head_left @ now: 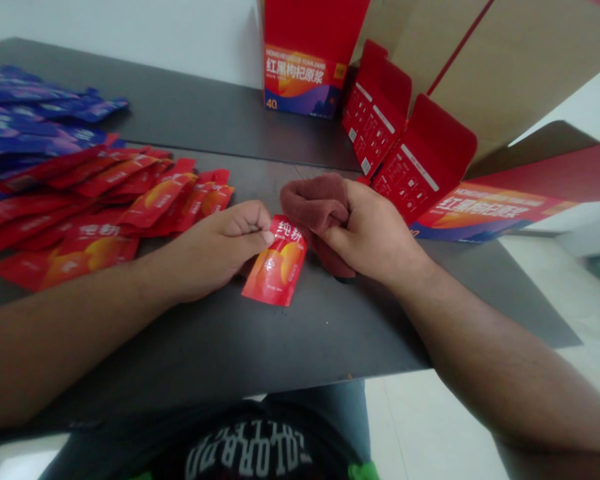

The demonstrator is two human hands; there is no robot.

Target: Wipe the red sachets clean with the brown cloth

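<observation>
Between finger and thumb, my left hand (pixel 230 247) pinches the upper left edge of a red sachet (pixel 277 267) with orange fruit printed on it. The sachet hangs tilted over the dark table (pixel 220 347). My right hand (pixel 375 230) is closed around a folded brown cloth (pixel 313 207), which meets the sachet's upper right corner. Some of the right fingers are hidden behind the cloth. Just left of my left hand lies a heap of similar red sachets (pixel 155 197), partly covered by my forearm.
Blue-purple sachets (pixel 40 120) are piled at the far left. A red and purple carton (pixel 300 73) stands at the back. Two red boxes with raised flaps (pixel 405 167) and an open carton (pixel 490 207) stand at the right. A large cardboard box (pixel 520 73) rises behind them.
</observation>
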